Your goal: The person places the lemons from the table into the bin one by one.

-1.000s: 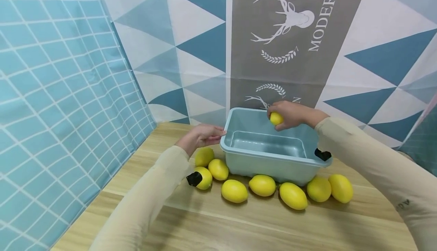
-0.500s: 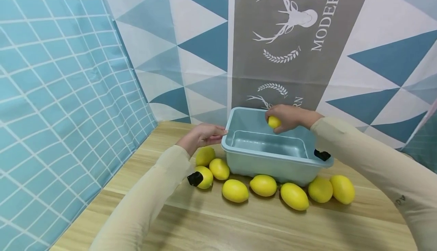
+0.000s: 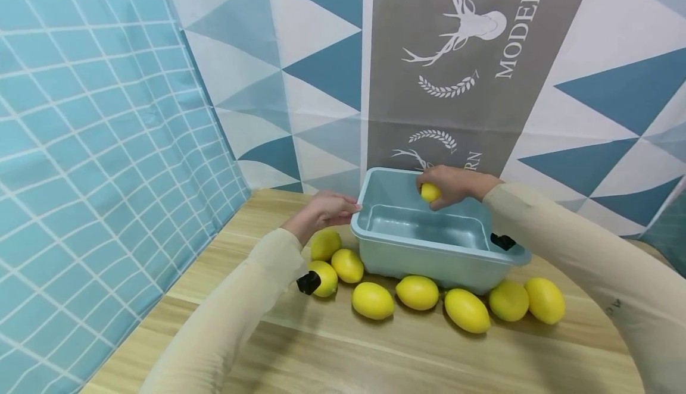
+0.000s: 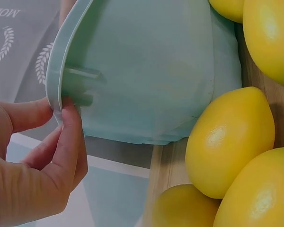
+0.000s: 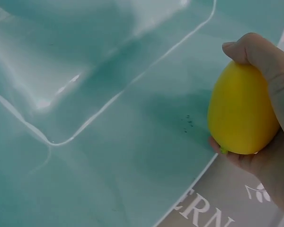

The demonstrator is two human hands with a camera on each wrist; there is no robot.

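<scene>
While the right hand is riding slightly lower and nearer 9 o'clock than a second ago, its curled fingers are holding a lemon by the basin's 12 o'clock side, the left hand pinching the rim at 9 o'clock.

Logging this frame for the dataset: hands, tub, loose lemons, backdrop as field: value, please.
left hand: pinches the tub rim at its left end
right hand: holds one lemon at the tub's opening
tub: blue-green, upright on wooden table
loose lemons: eight visible, from tub's left end round to front right
backdrop: deer-head print, triangles
</scene>
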